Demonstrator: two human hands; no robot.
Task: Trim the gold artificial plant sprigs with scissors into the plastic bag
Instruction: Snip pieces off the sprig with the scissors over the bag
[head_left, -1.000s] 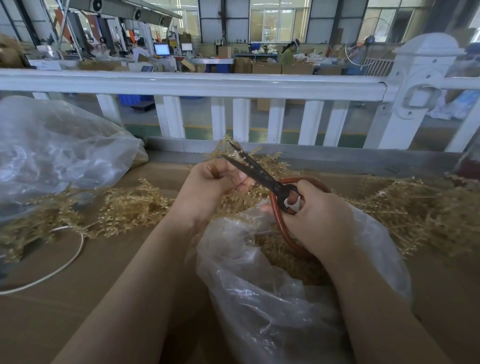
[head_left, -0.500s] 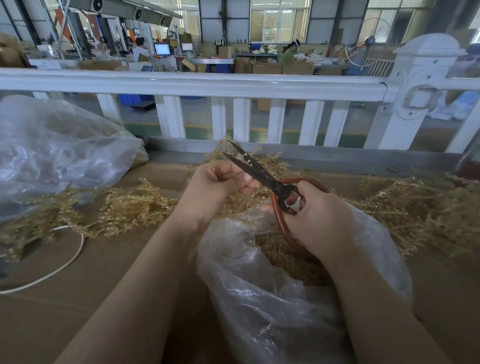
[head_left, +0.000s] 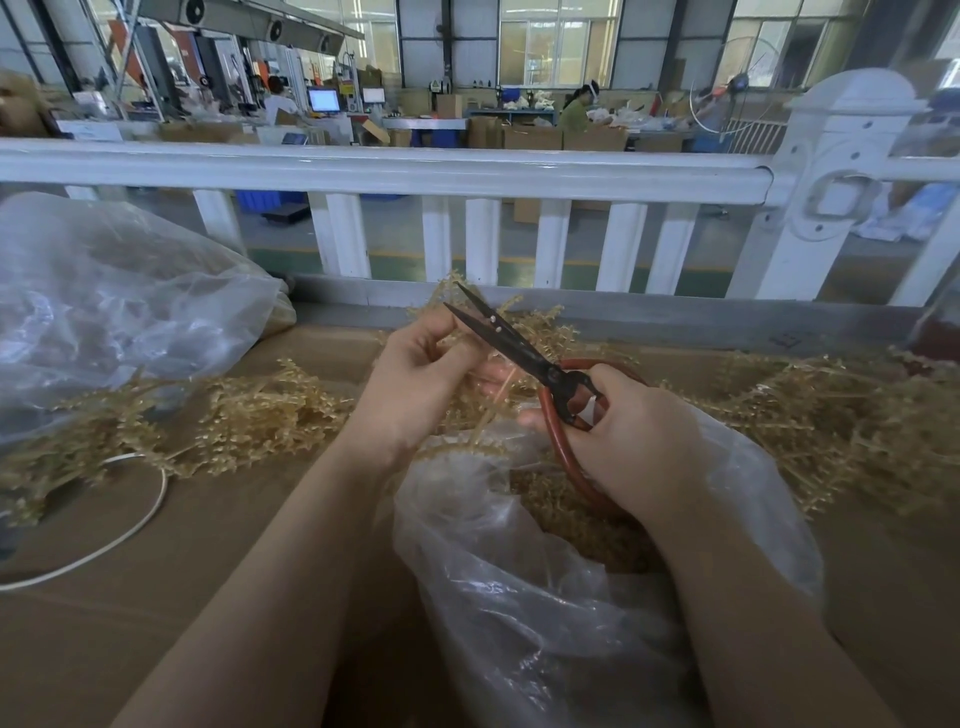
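My left hand pinches a thin gold sprig stem above the mouth of a clear plastic bag. My right hand grips black scissors by their red loop handles, the blades slightly apart and pointing up-left beside my left fingers. Cut gold pieces lie inside the bag. Loose gold sprigs are piled to the left and to the right on the brown cardboard surface.
A second large clear bag lies at the far left. A white cord curves over the cardboard. A white railing with a post runs along the table's far edge. Beyond it are workbenches and people.
The scissor blades have closed a little. My left hand has shifted slightly on the stem. Both arms otherwise stay where they were.
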